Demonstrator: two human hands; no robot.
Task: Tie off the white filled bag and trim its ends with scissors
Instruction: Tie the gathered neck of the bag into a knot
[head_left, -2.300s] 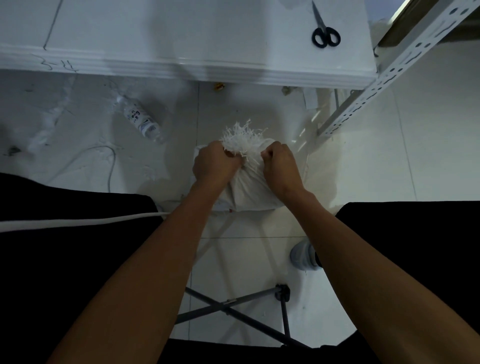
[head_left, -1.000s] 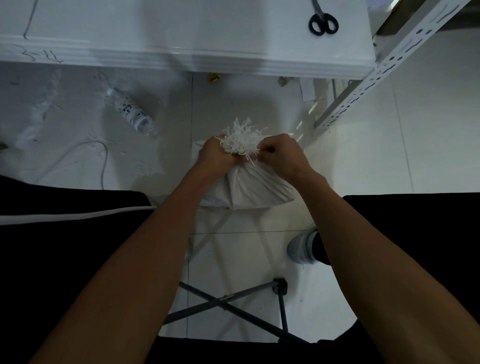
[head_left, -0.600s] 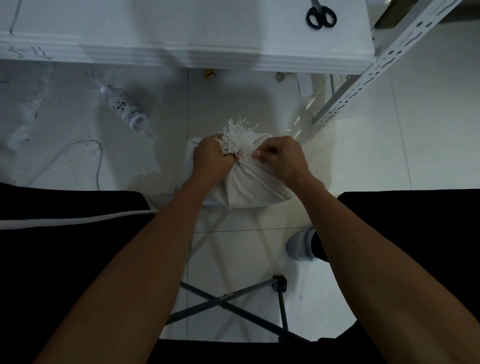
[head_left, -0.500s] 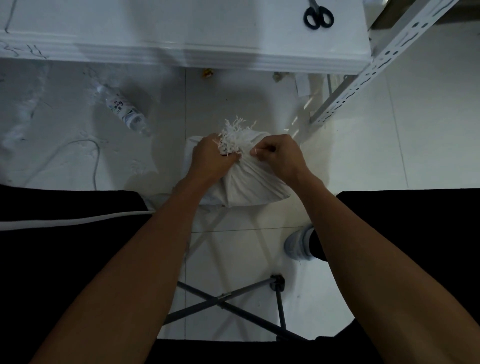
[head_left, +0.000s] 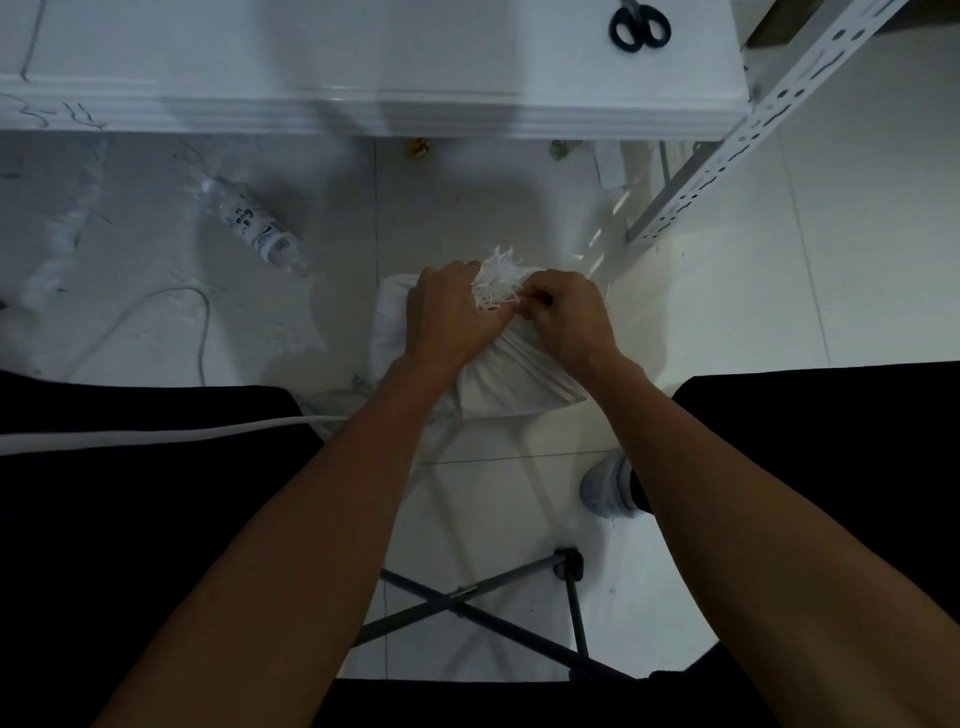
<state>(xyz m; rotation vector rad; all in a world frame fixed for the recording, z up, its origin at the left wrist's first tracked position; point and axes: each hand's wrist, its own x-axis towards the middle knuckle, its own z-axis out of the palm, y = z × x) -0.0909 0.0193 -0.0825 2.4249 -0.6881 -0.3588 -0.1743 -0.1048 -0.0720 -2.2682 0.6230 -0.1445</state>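
The white filled bag (head_left: 511, 376) stands on the tiled floor between my knees. Its gathered neck ends in a tuft of frayed white strands (head_left: 496, 280). My left hand (head_left: 449, 317) is closed around the neck from the left. My right hand (head_left: 569, 319) pinches the strands at the neck from the right, the two hands almost touching. Black-handled scissors (head_left: 640, 28) lie on the white table (head_left: 363, 62) at the far right, well away from both hands.
A plastic bottle (head_left: 257, 228) lies on the floor to the left, near a thin white cable (head_left: 171, 306). A perforated metal rack post (head_left: 727, 150) slants down at the right. A folding stool's crossed legs (head_left: 467, 597) sit beneath me. My shoe (head_left: 608, 488) is at the right.
Both hands have drawn closer together over the bag's neck, and the right hand's fingers have moved up onto the strands. The bag stays in place; my view has shifted slightly.
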